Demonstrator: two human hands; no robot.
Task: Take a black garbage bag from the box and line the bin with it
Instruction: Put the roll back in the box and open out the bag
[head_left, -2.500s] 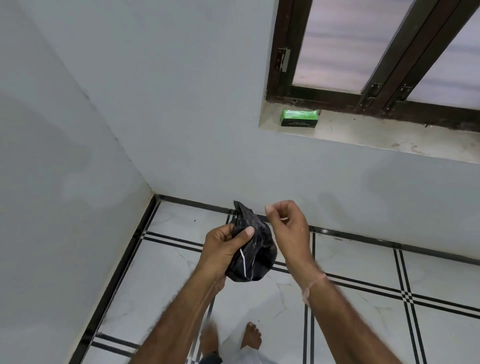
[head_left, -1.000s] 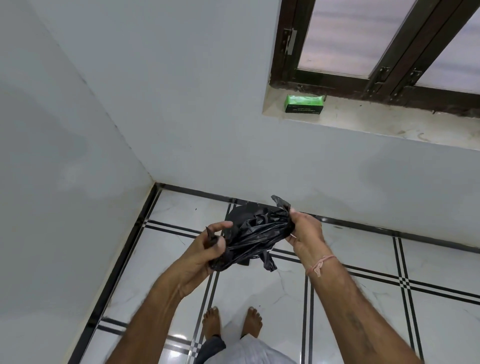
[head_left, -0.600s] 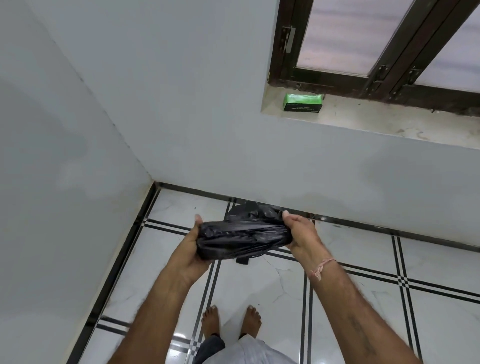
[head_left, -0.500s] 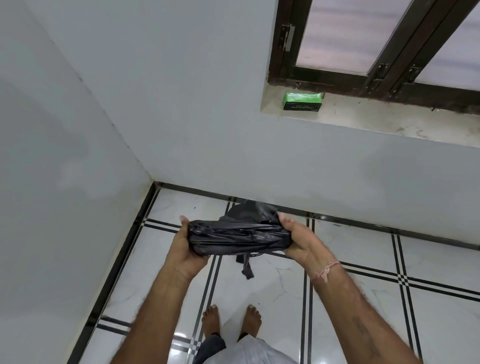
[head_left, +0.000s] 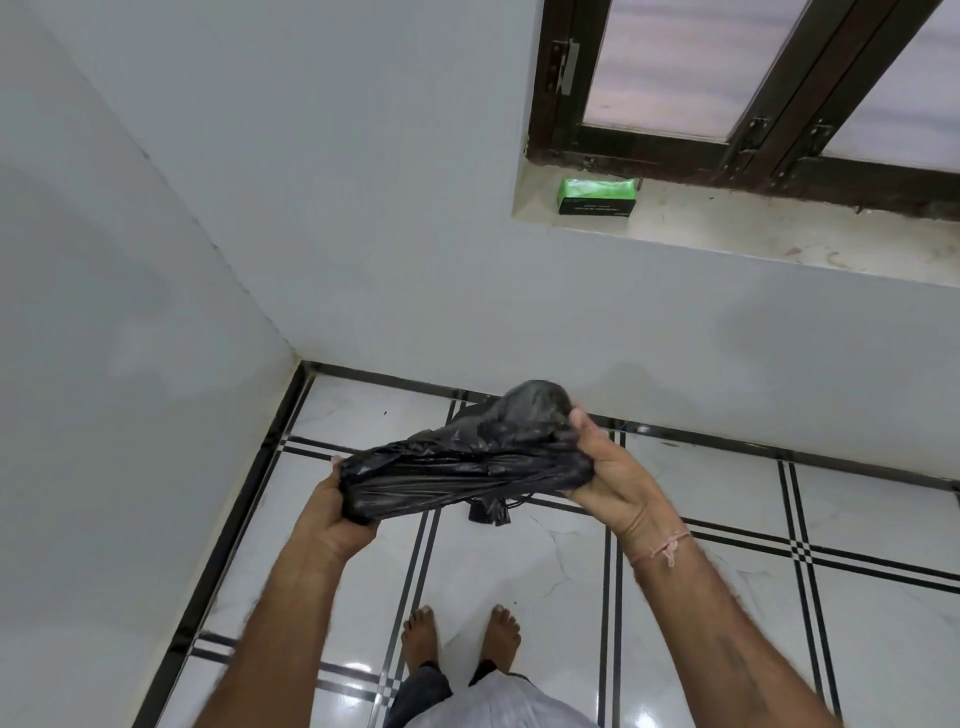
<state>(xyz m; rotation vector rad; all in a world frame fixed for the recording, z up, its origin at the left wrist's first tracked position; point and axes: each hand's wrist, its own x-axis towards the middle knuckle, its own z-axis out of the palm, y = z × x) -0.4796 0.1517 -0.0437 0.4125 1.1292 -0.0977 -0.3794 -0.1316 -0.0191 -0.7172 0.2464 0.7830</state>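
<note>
A crumpled black garbage bag (head_left: 467, 462) is stretched sideways between my two hands, above the tiled floor. My left hand (head_left: 337, 514) grips its lower left end. My right hand (head_left: 605, 475) grips the right end, where the plastic bulges upward. A short tail of the bag hangs below the middle. A green box (head_left: 597, 196) lies on the windowsill up on the right, out of reach of both hands. No bin is in view.
I stand barefoot, my feet (head_left: 457, 639) on white floor tiles with black lines (head_left: 608, 597), in a room corner. White walls meet at the left. The windowsill (head_left: 753, 234) and a dark-framed window (head_left: 753, 78) are at the upper right.
My hands have drawn further apart, pulling the bundled bag out longer. The left end has dropped lower and the right end has puffed up. Earlier the bag was a small wad in my left hand.
</note>
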